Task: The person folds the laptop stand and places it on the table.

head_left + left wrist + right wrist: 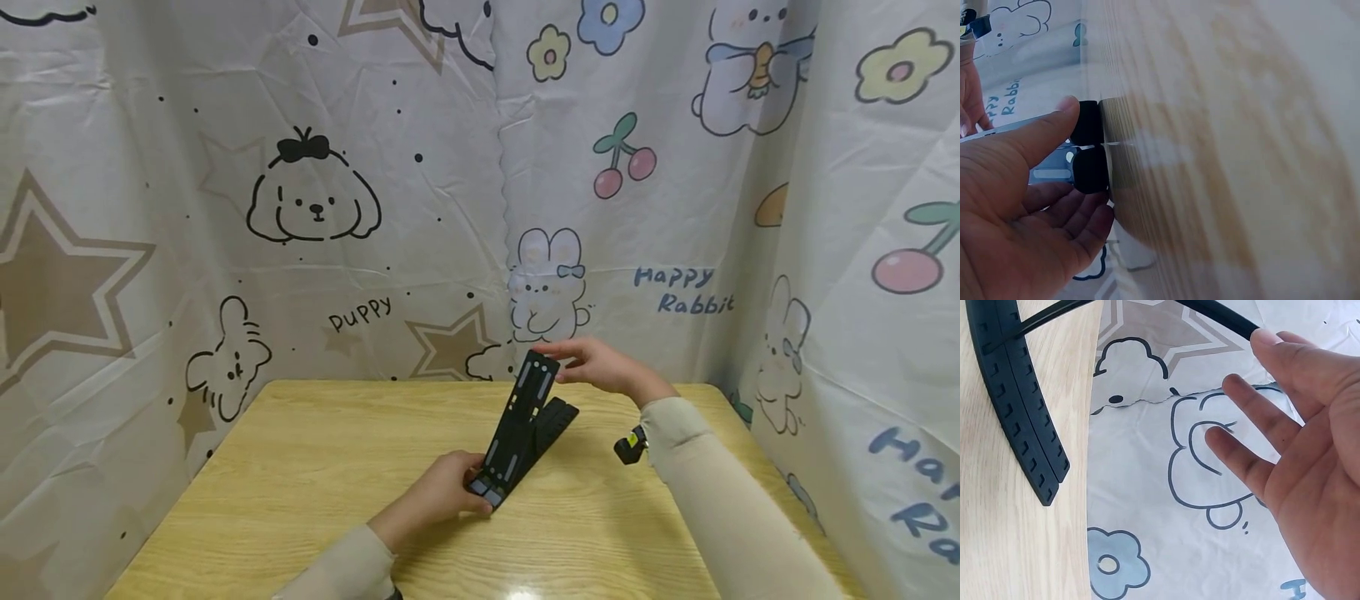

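A black folding laptop stand (517, 429) stands on the table with its upper panel raised at a slant above its folded-together base. My left hand (438, 492) grips the near lower end, where two black rubber tips (1090, 169) show beside the thumb in the left wrist view. At the panel's top end, my right hand (600, 367) pinches the edge between thumb and forefinger, its other fingers spread apart. Notched base bars (1022, 412) lie side by side in the right wrist view, a thin strut rising from them.
The wooden table (315, 450) reaches back to a printed fabric curtain (450, 208) that hangs behind and along both sides. A small black wrist camera (630, 447) sticks out from the right sleeve.
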Available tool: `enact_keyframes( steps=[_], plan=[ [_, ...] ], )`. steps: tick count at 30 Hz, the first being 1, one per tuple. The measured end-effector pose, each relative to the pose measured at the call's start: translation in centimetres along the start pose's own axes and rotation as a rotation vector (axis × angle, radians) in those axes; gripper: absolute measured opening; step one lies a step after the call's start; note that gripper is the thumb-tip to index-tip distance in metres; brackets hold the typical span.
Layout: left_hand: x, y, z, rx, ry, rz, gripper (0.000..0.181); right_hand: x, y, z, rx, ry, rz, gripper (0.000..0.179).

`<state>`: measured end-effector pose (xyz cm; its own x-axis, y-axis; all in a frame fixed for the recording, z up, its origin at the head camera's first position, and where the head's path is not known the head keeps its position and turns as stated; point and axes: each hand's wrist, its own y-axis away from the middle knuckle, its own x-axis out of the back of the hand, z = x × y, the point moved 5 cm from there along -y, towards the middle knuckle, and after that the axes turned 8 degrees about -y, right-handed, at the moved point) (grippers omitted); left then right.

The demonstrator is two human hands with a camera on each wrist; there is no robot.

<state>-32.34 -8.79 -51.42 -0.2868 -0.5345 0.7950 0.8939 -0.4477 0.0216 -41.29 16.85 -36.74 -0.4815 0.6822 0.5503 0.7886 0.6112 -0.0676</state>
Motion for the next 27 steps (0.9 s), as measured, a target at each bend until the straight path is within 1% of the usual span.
enact_keyframes(
  steps=[3,7,18,22,27],
  plan=[
    [0.0,-0.1,0.1,0.013,-0.015,0.003,0.070,0.1,0.0,0.4,-0.004,-0.018,0.005,0.053],
    [0.1,-0.1,0.0,0.014,-0.033,-0.008,0.073,0.3,0.2,0.9,-0.020,-0.059,0.027,0.053],
    [1.0,-0.2,-0.5,-0.024,-0.085,-0.058,0.074,0.1,1.6,1.7,-0.056,-0.106,0.115,0.052],
    [1.0,-0.3,-0.9,-0.027,-0.104,-0.063,0.075,-0.2,2.1,1.9,-0.042,-0.119,0.148,0.051],
    [1.2,-0.3,-1.1,-0.034,-0.095,-0.049,0.074,-0.5,2.7,2.1,-0.023,-0.150,0.190,0.052]
  ],
)
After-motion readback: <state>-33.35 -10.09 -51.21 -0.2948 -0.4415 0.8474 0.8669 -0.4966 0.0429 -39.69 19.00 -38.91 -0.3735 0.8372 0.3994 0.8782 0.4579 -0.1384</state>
